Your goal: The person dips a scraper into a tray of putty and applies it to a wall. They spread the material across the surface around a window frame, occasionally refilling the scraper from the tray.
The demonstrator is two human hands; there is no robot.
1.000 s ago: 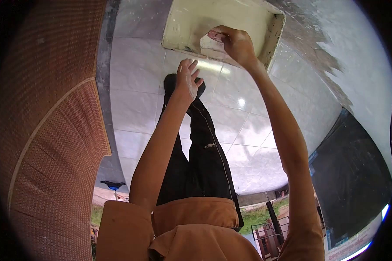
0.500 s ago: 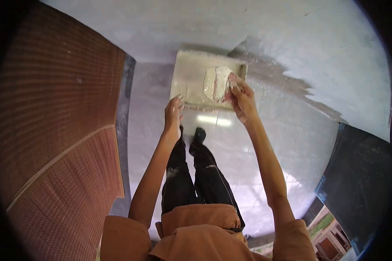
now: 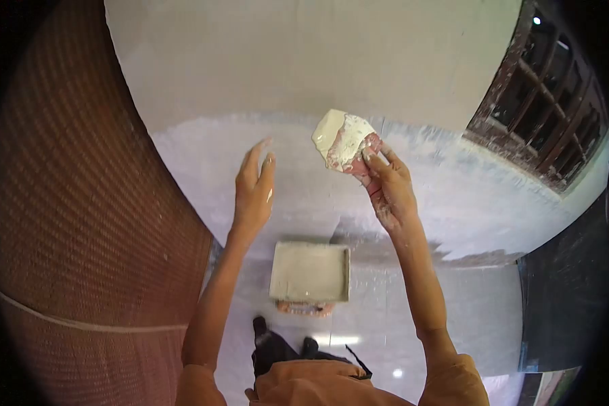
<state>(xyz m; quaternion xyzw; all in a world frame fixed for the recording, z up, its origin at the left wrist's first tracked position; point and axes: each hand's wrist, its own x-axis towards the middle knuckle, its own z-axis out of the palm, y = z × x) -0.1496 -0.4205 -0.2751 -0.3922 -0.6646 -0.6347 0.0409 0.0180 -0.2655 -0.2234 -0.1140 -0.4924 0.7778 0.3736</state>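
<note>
My right hand grips the edge of a flat pink putty scraper, thumb on top. Thick cream putty coats its far end and much of its face. The scraper is raised in front of the wall, which is white low down and beige-grey higher up. My left hand is held up to the left with nothing in it, fingers extended and apart, white smears on the skin. Below and between my arms, a square tray with a cream layer inside stands near the foot of the wall.
A brown woven mat hangs along the left side, with a cord across it. At upper right is a barred window with a spattered frame. Shiny pale floor lies below, and a dark panel stands right.
The putty scraper has gone from over the tray up to the wall in my right hand. My left hand has left the tray's edge and risen. The view has tilted upward.
</note>
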